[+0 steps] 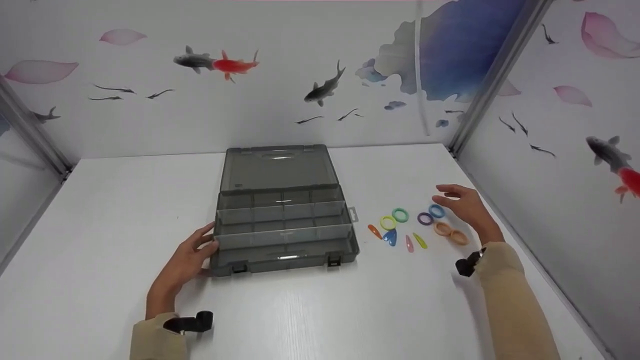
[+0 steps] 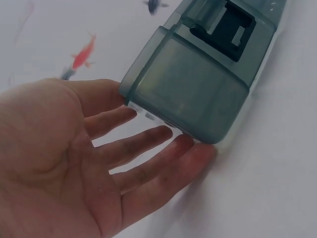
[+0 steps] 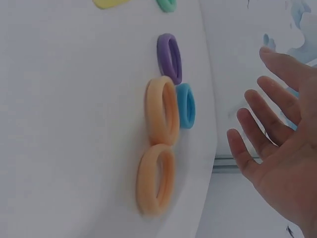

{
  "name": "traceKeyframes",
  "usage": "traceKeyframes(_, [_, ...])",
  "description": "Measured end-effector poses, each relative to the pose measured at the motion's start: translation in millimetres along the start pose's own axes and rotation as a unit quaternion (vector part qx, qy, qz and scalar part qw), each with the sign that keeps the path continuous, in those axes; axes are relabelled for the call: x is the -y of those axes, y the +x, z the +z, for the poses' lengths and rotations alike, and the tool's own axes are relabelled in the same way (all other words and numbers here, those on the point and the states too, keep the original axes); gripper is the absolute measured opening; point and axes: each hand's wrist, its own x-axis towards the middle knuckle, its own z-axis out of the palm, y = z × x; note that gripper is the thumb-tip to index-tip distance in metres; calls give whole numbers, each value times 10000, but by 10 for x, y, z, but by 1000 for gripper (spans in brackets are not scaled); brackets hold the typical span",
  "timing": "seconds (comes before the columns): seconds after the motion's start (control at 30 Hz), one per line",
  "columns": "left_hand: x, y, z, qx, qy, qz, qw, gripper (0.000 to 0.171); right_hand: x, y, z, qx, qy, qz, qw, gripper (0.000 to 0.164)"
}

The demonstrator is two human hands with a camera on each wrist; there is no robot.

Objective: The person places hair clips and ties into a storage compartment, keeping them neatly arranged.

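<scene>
A translucent grey compartment box (image 1: pixel 287 265) lies in the head view with its lid (image 1: pixel 280 172) folded back. My left hand (image 1: pixel 186 257) touches the box's left end, fingers extended along its lower edge in the left wrist view. To the right, my right hand (image 1: pixel 466 209) hovers above the table beside several hair ties, holding nothing. Nearest to it is a blue hair tie (image 3: pixel 183 106), along with a purple one (image 3: pixel 163 57) and two orange hair ties (image 3: pixel 156 116) that touch each other. Yellow (image 1: pixel 382 223) and green (image 1: pixel 395 219) hair ties lie closer to the box.
Small hair clips lie in front of the ties: an orange clip (image 1: pixel 374 231), blue clips (image 1: pixel 391 237), a pink clip (image 1: pixel 409 243) and a yellow-green clip (image 1: pixel 420 241). The white table (image 1: pixel 300 310) meets printed walls (image 1: pixel 270 120) at the back and right.
</scene>
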Motion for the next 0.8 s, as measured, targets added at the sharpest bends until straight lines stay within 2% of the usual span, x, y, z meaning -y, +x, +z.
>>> traceKeyframes(0.3, [49, -6, -49, 18, -132, -26, 9999, 64, -184, 33, 45, 504, -6, 742, 9960, 74])
traceKeyframes(0.53, [34, 14, -48, 57, -140, -40, 9999, 64, -241, 3, 67, 669, -100, 864, 9940, 70])
traceKeyframes(0.8, [47, 25, -12, 42, -154, -67, 9999, 64, -207, 61, 46, 815, -352, 1084, 9901, 66])
